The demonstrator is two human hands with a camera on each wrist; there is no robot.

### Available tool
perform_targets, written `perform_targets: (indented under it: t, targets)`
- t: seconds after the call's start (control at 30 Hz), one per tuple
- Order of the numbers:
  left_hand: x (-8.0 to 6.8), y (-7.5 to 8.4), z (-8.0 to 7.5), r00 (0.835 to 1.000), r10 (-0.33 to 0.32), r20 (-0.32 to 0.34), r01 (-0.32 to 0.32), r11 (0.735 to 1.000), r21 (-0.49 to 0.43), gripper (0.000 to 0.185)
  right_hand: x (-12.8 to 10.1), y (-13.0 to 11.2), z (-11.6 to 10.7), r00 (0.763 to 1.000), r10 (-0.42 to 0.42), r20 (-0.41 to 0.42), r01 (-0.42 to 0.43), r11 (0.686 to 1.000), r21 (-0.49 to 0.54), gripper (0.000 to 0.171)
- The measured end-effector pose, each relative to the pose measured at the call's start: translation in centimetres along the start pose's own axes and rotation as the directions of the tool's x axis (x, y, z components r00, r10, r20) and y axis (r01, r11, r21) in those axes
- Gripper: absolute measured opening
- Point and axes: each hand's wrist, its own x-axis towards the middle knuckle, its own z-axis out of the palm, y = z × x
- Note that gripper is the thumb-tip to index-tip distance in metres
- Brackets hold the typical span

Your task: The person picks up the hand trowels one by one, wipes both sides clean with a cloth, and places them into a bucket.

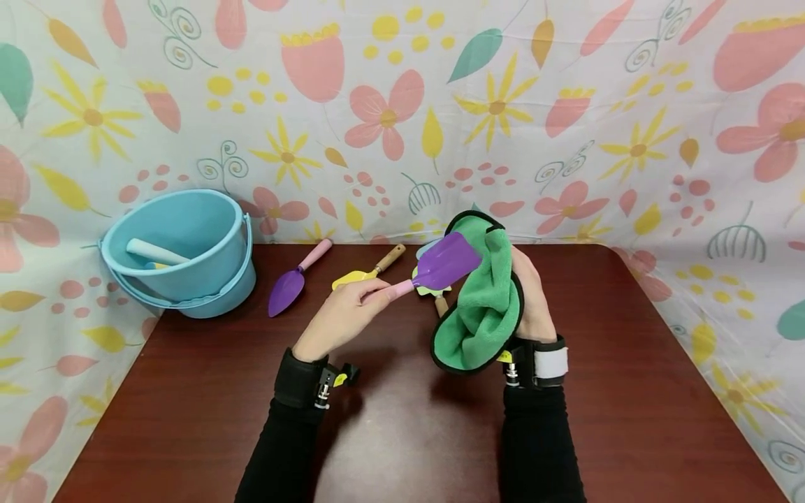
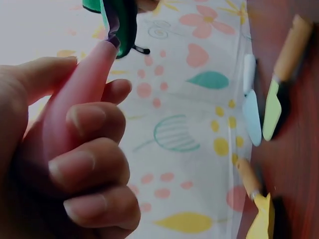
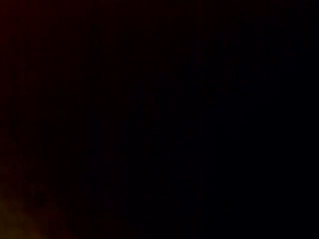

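My left hand (image 1: 342, 314) grips the pink handle (image 2: 75, 99) of a toy spade whose purple blade (image 1: 448, 261) is lifted above the table. My right hand (image 1: 534, 297) holds a green cloth with a black hem (image 1: 487, 300) against the blade's right side; the cloth hides most of the fingers. In the left wrist view my fingers (image 2: 94, 164) curl round the pink handle, and the green cloth (image 2: 117, 22) shows at the top. The right wrist view is dark.
A blue bucket (image 1: 182, 251) with a pale handle inside stands at the back left of the dark red table (image 1: 402, 419). A purple trowel (image 1: 295, 278), a yellow trowel with a wooden handle (image 1: 371, 271) and other small tools lie behind my hands. Flowered cloth walls the table.
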Motion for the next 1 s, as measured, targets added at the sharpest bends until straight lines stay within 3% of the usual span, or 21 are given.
perform_targets:
  t: [0.03, 0.07, 0.37, 0.63, 0.8, 1.0]
  targets:
    - [-0.2, -0.2, -0.2, 1.000, -0.006, -0.009, 0.006, 1.000, 0.008, 0.028, 0.1, -0.2, -0.3, 0.997, 0.072, -0.041, -0.064, 0.986, 0.157, 0.031]
    - [-0.5, -0.5, -0.5, 1.000, -0.017, -0.017, 0.017, 1.000, 0.015, 0.029, 0.2, -0.3, -0.6, 0.996, 0.083, -0.032, -0.077, 0.982, 0.174, 0.028]
    - [-2.6, -2.7, -3.4, 0.995, -0.077, -0.060, 0.083, 0.991, 0.107, 0.036, 0.5, -1.1, -3.3, 0.988, 0.152, 0.014, -0.153, 0.981, 0.120, 0.024]
    - [-3.9, -3.8, -8.7, 0.978, -0.145, -0.147, 0.176, 0.959, 0.222, 0.048, -0.3, -2.0, -6.0, 0.978, 0.205, -0.035, -0.207, 0.972, -0.112, 0.032]
    - [-4.4, -3.7, -12.9, 0.963, -0.171, -0.208, 0.228, 0.928, 0.296, 0.050, -0.8, -2.8, -7.9, 0.973, 0.211, -0.093, -0.229, 0.939, -0.255, 0.034]
    - [-5.1, -3.8, -18.1, 0.951, -0.207, -0.231, 0.281, 0.890, 0.359, 0.052, -1.4, -3.6, -10.1, 0.960, 0.238, -0.149, -0.276, 0.896, -0.348, 0.038]
